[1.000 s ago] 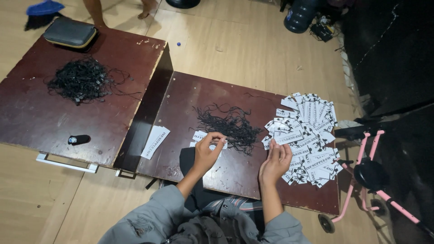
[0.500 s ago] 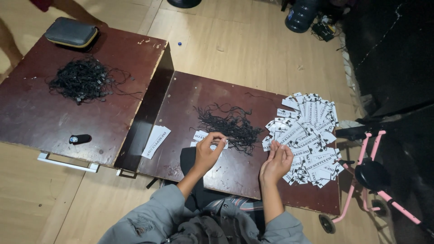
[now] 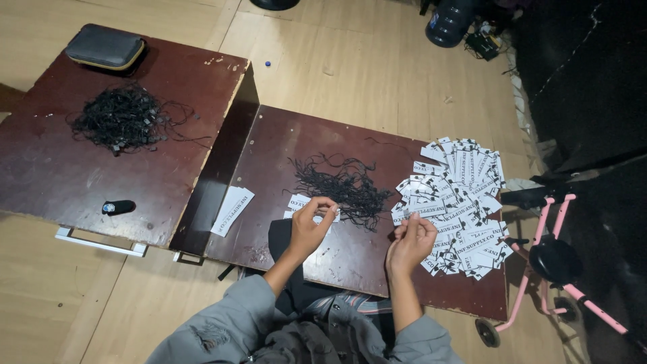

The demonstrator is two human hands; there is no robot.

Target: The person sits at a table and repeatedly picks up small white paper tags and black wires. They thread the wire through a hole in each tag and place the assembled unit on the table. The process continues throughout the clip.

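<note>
My left hand pinches a white paper tag at the near side of a tangle of black strings on the dark brown table. My right hand has its fingers closed together at the left edge of a big heap of white printed tags with black strings; whether it holds a tag or a string I cannot tell. Both forearms come from grey sleeves at the bottom of the view.
A second brown table on the left bears another pile of black strings, a dark zip case and a small black object. A few white tags lie near the gap. A pink wheeled frame stands at right.
Both hands stay at the same spots with only small finger movements. A person's feet seen at the top edge earlier have left the view.
</note>
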